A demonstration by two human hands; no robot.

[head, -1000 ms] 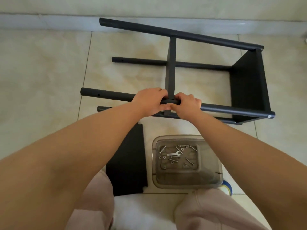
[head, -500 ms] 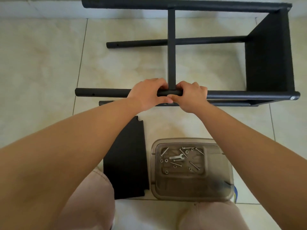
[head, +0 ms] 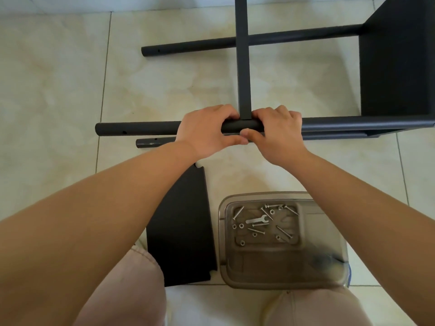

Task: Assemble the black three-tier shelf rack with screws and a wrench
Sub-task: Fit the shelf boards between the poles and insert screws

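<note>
The black rack frame lies on its side on the tiled floor. Its near upper pole (head: 141, 128) runs left to right, and a shelf edge (head: 243, 67) meets it in the middle. My left hand (head: 207, 131) and my right hand (head: 277, 134) both grip that pole, one on each side of the joint, thumbs nearly touching underneath. A mounted black shelf (head: 395, 67) stands at the right end. A loose black shelf panel (head: 183, 231) lies flat by my left knee. Several screws and washers and a small wrench (head: 257, 220) lie in a clear plastic lid (head: 282, 260).
A lower pole (head: 150, 142) and a far pole (head: 188, 47) of the frame stick out to the left with open ends. My knees in light trousers are at the bottom edge. The wall base runs along the top left.
The view has drawn closer and tilted down, so the frame's top pole is out of sight. Both hands stay clasped on the near pole at the joint.
</note>
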